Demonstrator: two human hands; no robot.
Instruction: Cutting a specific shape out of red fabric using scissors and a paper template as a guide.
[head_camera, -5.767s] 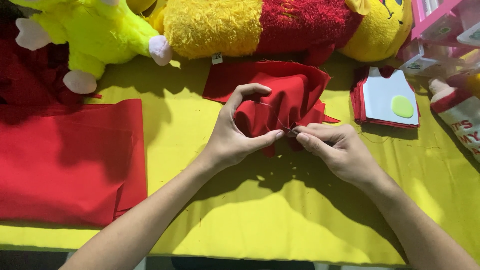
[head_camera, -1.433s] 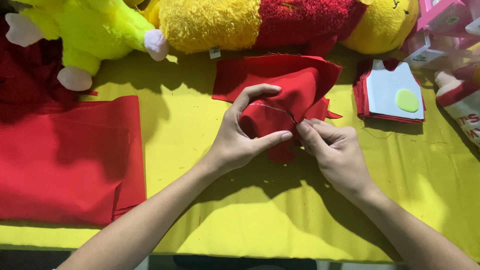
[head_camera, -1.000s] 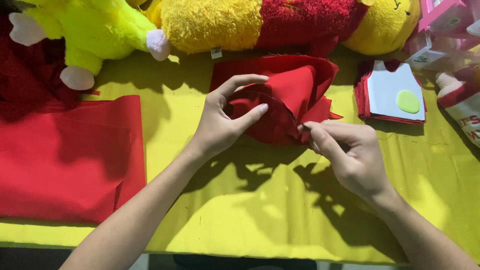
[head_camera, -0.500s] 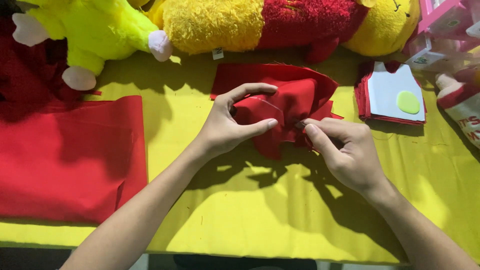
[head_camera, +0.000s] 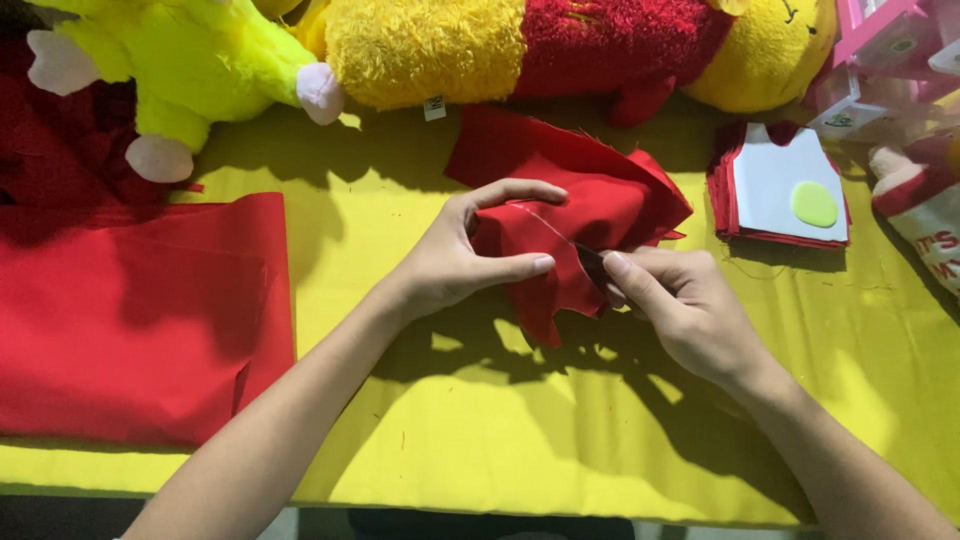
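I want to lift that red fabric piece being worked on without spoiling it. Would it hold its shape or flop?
Probably flop: the red fabric piece folds and droops below the left hand, which grips it between fingers and thumb. It looks light. The right hand pinches its edge, so that point may tug.

This looks like a home craft table: a yellow cloth (head_camera: 500, 440) covers it, with 2 plush toys (head_camera: 480, 45) along the back, a folded red fabric sheet (head_camera: 130, 320), a stack of cut felt pieces (head_camera: 780, 185) and pink boxes (head_camera: 890, 40).
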